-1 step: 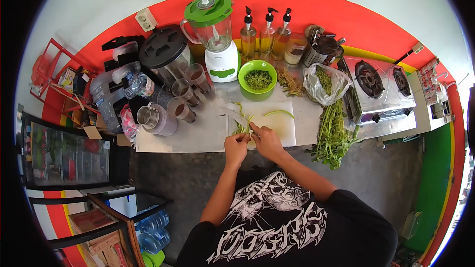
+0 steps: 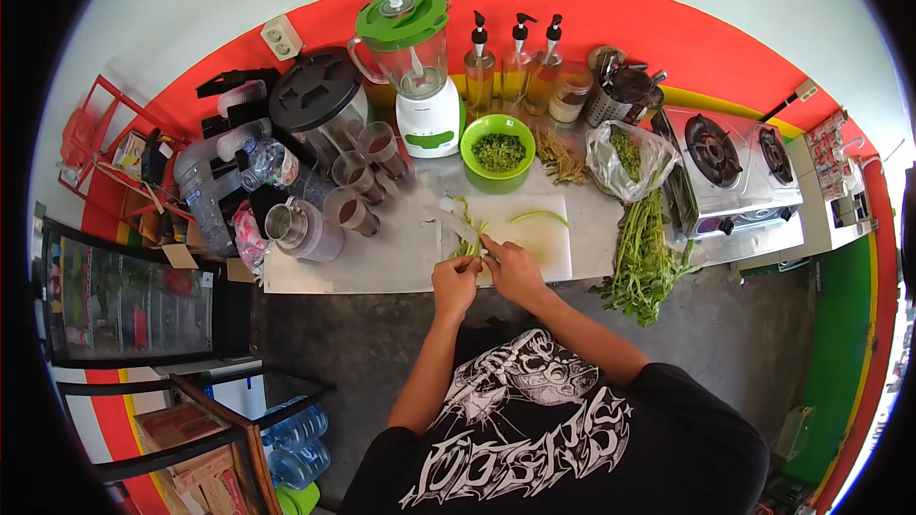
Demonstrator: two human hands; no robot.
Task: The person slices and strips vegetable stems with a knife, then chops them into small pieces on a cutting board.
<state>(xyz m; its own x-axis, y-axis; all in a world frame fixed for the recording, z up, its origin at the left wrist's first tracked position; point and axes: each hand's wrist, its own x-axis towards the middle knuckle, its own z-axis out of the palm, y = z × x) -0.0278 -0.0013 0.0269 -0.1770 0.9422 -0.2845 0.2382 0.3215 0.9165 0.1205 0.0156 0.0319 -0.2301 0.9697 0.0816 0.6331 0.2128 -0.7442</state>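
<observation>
Both hands meet just left of the frame's centre, at the near edge of a pale cutting board (image 2: 544, 243). Left hand (image 2: 454, 284) is curled shut round the lower ends of a small bunch of green stems (image 2: 468, 234), pinning them so the tips fan up and away over the board. Right hand (image 2: 510, 269) lies against the same bunch, fingers folded over it; whether it also holds a blade I cannot tell. Keeping the stems on the board lets the pieces fall on a clean surface rather than the grey tabletop (image 2: 401, 262).

One loose green stem (image 2: 540, 217) lies higher on the board, apart from the bunch. Above it stands a green bowl (image 2: 497, 146) of chopped greens, placed close enough to take what comes off the board. A larger heap of leafy greens (image 2: 644, 262) hangs over the tabletop's edge right of centre, below a clear plastic bag (image 2: 625, 160) of more greens. A blender (image 2: 415, 67) with a green lid stands behind, glasses (image 2: 363, 181) to its left, a gas stove (image 2: 730, 162) at right.
</observation>
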